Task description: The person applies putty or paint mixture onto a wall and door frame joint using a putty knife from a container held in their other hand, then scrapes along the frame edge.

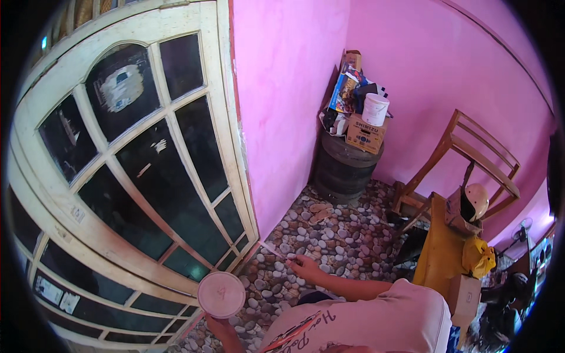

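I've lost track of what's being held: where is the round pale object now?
In the head view, the round pale object is low, left of centre, in the left hand, visually overlapping the lower edge of the white-framed glass door.

A pale pink round tub (221, 295) bears a reddish mark; a thin stick (272, 250) shows whitish. Bright pink painted walls (288, 88) contrast with a floor (326, 238) patterned in grey, white and brown pebbles, a cream wooden door (168, 109), black rubber tyres (344, 175) and a crumpled vivid-yellow bag (475, 257).
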{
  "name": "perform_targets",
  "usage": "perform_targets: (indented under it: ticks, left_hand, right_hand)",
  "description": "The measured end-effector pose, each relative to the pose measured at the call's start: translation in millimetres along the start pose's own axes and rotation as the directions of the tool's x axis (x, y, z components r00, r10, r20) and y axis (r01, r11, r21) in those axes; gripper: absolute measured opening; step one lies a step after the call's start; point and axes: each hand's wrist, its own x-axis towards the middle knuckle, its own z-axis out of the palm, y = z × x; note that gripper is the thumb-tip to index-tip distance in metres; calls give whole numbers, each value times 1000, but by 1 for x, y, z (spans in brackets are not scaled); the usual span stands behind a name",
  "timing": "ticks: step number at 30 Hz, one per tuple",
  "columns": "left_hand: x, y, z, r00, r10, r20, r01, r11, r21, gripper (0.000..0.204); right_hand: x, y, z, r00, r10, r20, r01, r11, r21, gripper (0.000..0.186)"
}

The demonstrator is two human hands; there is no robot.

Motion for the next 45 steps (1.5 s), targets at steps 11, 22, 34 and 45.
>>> perform_targets:
  ticks: [11,22,34,45]
  left_hand:
    - [-141,-8,-42,957,152,-247,-152,988,20,44]
    - [-233,-13,-85,866,230,-444,-254,967,5,48]
    - [-267,17,-136,725,252,-641,-389,918,-78,38]
    - [-286,93,-255,598,262,-757,-542,828,-142,27]
  right_hand:
    - [-24,19,0,971,-11,240,-16,994,112,32]
    - [-78,82,15,922,55,384,-69,997,24,29]
    - [-104,66,80,850,177,496,-111,981,-159,34]
    - [-166,41,232,779,225,585,-66,958,-280,27]
